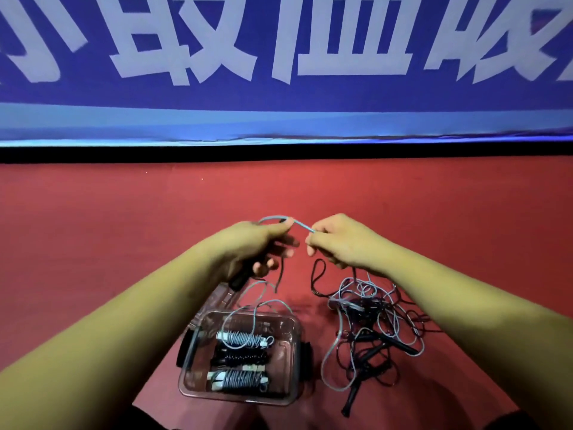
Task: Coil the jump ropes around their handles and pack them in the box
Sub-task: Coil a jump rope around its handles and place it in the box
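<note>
Blue rope (302, 226) runs taut between left hand (257, 243), gripping a black handle (238, 280), and pinching right hand (341, 240); keeping that tension should lay tight turns.

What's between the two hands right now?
In the head view, a short straight stretch of light-blue jump rope spans the gap, held by the left hand and pinched by the right hand.

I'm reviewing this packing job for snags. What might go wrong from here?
1. Slack of the blue rope, held between left hand and right hand, loops over the box; winding may snag the coiled ropes inside or tug the box.
2. The tangled pile lies close beside it; stray loops may get drawn into the coil.
</note>
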Available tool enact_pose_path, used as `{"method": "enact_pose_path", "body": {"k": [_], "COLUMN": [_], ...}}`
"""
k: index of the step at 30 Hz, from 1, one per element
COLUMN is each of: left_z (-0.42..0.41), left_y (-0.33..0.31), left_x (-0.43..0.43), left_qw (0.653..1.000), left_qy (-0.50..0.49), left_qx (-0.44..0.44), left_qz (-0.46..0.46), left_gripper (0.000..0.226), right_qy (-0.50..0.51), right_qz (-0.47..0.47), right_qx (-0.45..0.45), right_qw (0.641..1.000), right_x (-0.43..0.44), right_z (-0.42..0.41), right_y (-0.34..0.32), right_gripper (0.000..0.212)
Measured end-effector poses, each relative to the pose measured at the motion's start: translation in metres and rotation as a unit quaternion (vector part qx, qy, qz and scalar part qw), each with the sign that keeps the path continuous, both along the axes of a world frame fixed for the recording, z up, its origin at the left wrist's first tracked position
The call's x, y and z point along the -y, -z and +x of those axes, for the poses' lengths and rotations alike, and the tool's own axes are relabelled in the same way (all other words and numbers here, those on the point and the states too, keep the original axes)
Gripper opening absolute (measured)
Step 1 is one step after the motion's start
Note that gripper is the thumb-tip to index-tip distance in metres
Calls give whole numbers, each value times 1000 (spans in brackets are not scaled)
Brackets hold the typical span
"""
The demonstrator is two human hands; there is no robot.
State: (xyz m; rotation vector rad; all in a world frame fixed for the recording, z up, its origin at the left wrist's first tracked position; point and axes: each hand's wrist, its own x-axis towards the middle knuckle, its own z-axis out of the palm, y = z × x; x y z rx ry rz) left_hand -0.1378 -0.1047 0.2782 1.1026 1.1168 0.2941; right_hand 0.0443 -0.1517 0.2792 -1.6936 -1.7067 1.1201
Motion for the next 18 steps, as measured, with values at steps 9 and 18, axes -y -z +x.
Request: {"method": "enact_pose_path", "body": {"k": [9,18], "left_z": [-19,-5], "left_y": [-23,8], "left_x": [-37,-11], "left_qw": [930,973], "left_qy": [-245,-47], "left_qx": [266,166], "left_qz": [63,-155], "left_gripper": [19,28], "right_qy": [2,52], "right_qz": [-61,-86], "right_qx": [-104,-155], "right_qw": [993,983], "right_x": [7,5], "right_z": [4,9], "right_y": [3,6], "right_gripper": [20,20]}}
